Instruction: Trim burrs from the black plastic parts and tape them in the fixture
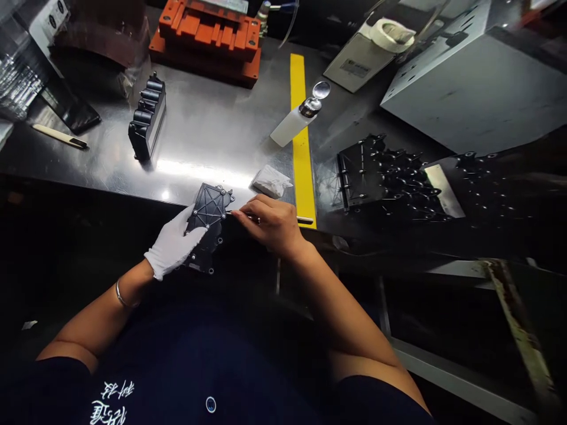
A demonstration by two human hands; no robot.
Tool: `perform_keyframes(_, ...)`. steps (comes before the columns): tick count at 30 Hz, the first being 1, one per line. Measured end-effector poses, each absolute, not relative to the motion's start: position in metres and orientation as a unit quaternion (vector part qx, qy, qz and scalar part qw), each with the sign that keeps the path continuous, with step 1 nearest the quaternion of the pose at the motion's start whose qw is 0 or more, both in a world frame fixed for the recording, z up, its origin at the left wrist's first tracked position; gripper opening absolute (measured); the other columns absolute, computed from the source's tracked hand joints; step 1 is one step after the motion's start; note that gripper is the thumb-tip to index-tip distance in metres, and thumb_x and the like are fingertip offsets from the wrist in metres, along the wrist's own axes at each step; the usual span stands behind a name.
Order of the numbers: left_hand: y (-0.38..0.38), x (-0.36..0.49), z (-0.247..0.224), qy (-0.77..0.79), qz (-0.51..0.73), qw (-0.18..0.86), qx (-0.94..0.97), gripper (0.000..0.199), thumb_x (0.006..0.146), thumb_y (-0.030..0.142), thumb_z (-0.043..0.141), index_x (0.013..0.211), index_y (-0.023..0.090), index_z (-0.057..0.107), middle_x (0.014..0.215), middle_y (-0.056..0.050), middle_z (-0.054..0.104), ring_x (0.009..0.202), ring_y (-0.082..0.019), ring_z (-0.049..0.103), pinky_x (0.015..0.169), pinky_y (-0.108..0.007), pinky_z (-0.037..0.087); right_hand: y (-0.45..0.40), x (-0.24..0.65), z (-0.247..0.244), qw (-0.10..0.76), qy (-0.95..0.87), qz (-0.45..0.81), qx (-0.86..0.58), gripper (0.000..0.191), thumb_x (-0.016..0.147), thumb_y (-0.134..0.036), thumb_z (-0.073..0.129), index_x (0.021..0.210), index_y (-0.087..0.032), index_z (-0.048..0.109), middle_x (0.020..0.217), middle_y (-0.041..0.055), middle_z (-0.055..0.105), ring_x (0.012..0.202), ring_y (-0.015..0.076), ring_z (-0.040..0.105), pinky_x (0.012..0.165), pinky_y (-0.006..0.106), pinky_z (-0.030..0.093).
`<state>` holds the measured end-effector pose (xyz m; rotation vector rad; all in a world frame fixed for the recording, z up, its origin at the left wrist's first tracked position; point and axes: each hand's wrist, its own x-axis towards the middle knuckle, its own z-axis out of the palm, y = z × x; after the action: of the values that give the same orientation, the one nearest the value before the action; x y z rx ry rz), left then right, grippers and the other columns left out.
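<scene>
By the table (208,124), the left hand (176,245) had its fingers clamped on a black part (211,208), and the right hand (275,226) pinched a thin tool (305,221) in its fingers

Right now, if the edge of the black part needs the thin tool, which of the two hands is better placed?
Probably the right hand: it holds the thin tool, with the tip close to the edge of the black part. The gloved left hand is occupied holding that part.
</scene>
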<state>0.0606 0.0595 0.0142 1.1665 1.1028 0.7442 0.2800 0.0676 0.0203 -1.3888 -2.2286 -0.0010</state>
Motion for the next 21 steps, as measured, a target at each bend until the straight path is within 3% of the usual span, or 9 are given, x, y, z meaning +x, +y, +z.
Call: perform_keyframes(21,0.059,0.061,0.013,0.483,0.321,0.629,0.517,0.047,0.080,0.032,0.062,0.125,0.018,0.057,0.099,-0.005,0.072,0.087,-0.020,0.067,0.085,-0.034,0.053,0.057,0.277,0.001,0.338,-0.748,0.115,-0.559,0.026,0.087,-0.036,0.060,0.067,-0.020,0.062,0.064,0.0021,0.063,0.058,0.0128,0.057,0.055,0.026,0.041)
